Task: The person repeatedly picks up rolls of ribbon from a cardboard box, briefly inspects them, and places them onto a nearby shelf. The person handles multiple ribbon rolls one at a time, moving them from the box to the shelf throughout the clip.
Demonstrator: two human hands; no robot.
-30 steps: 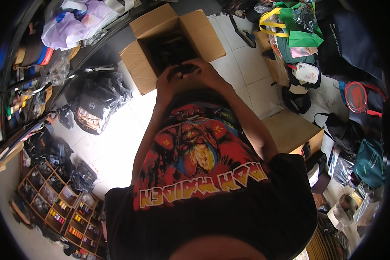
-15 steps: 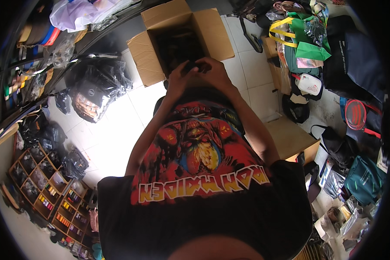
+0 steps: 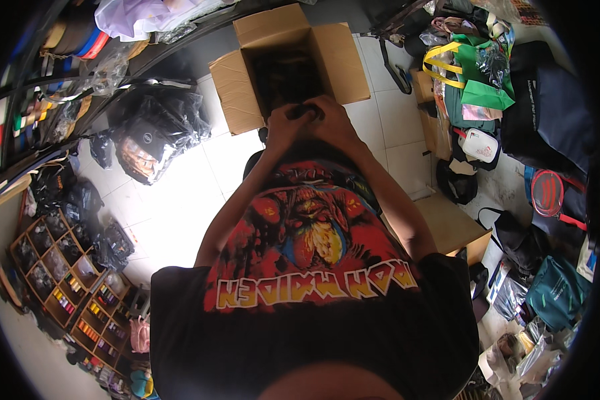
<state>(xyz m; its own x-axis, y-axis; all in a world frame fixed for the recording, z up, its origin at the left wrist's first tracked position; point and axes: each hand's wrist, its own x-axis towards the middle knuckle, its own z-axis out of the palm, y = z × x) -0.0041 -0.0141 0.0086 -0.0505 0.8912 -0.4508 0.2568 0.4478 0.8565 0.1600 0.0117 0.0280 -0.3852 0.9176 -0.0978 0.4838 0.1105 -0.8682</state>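
Note:
Both my hands are together in front of my body, just at the near edge of an open cardboard box (image 3: 350, 63). Curled fingers close my left hand (image 3: 285, 128), and my right hand (image 3: 333, 122) is closed beside it. Between them shows a bit of something dark (image 3: 305, 111), mostly covered by the fingers, and its kind cannot be made out. The box's flaps are folded outward. Dark contents (image 3: 288, 73) lie in shadow inside it, and their shape is unclear.
Black plastic-wrapped goods (image 3: 155, 137) lie on the tiled floor at left, below a rack of coloured rolls (image 3: 67, 47). A wooden compartment shelf (image 3: 70, 283) stands lower left. A wooden box (image 3: 447, 223), a green bag (image 3: 483, 93) and several other bags crowd the right.
The whole view has shifted a little, so the box and floor things sit slightly farther right. My hands stay together by the box, with the fingers slightly rearranged around the dark thing.

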